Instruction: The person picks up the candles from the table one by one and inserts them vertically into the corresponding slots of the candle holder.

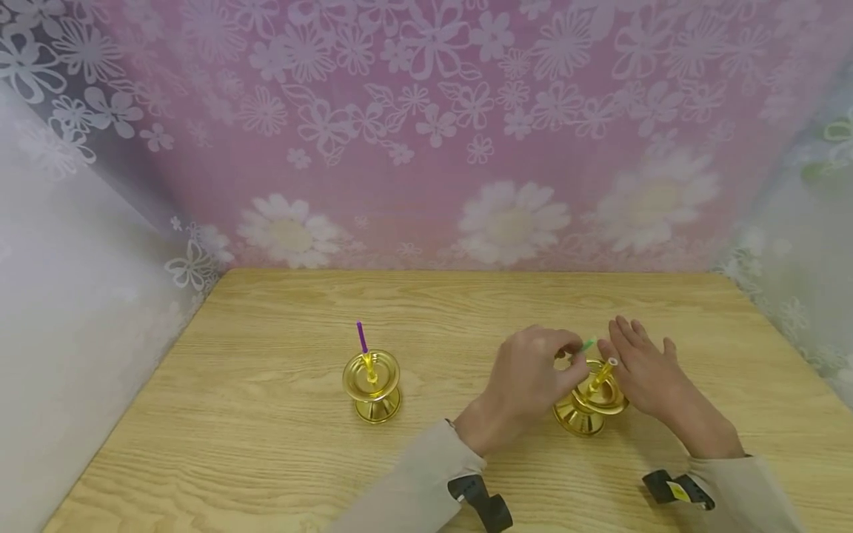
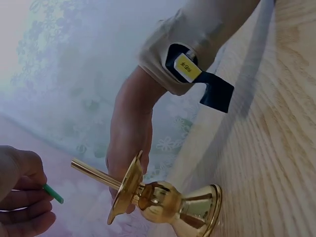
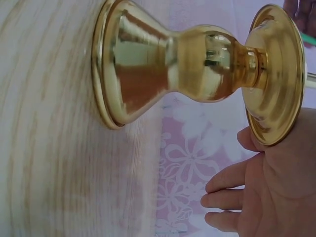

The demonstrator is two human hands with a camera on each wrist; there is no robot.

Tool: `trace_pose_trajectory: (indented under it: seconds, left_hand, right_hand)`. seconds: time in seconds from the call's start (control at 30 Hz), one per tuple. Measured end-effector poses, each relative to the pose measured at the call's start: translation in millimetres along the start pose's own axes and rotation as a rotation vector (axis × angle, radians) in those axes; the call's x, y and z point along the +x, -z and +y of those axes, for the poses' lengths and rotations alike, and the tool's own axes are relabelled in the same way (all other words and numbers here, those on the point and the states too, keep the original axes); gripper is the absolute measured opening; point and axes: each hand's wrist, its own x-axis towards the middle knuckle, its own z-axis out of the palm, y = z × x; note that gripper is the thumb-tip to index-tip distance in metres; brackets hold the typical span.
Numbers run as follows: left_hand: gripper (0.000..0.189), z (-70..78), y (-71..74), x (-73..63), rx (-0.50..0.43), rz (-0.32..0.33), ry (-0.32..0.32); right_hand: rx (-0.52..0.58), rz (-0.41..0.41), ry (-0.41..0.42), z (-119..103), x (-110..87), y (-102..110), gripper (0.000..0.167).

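A short thin green stick [image 1: 588, 344] is pinched between the thumb and fingers of my left hand [image 1: 533, 374]. In the left wrist view the green stick [image 2: 53, 193] points toward the narrow upright tube [image 2: 94, 173] of a gold candle holder, apart from it. This shiny candle holder [image 1: 580, 422] stands on the table between my hands, a round dish under its tube. At the dish's right side is my right hand [image 1: 649, 374], fingers extended. The right wrist view has the right hand [image 3: 286, 182] at the dish's rim [image 3: 274, 133]; whether it presses there I cannot tell.
A second gold candle holder [image 1: 377, 409] stands to the left on the wooden table [image 1: 266, 414], with a thin purple stick [image 1: 362, 337] upright in its tube. Behind the table hangs a pink flowered backdrop [image 1: 400, 170], and pale patterned walls flank it.
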Motion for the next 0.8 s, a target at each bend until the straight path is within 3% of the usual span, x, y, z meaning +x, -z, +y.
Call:
trace_pose_trajectory:
  seconds: [0.2, 0.37, 0.53, 0.8]
  left_hand:
    - [0.012, 6.7, -2.5, 12.0, -0.283, -0.013, 0.055]
    - [0.013, 13.8, -5.9, 18.2, -0.437, -0.049, 0.159]
    - [0.014, 14.6, -8.9, 17.7, -0.490, -0.070, 0.218]
    - [0.016, 14.7, -11.1, 17.5, -0.483, -0.103, 0.208]
  right_hand:
    - [-0.010, -0.001, 0.037, 1.8, -0.3, 0.7, 0.062]
    - [-0.047, 0.010, 0.059, 1.7, -0.8, 0.0, 0.065]
    - [-0.103, 0.031, 0.082, -0.2, -2.5, -2.1, 0.058]
    - [-0.109, 0.016, 0.071, -0.6, -7.4, -3.6, 0.053]
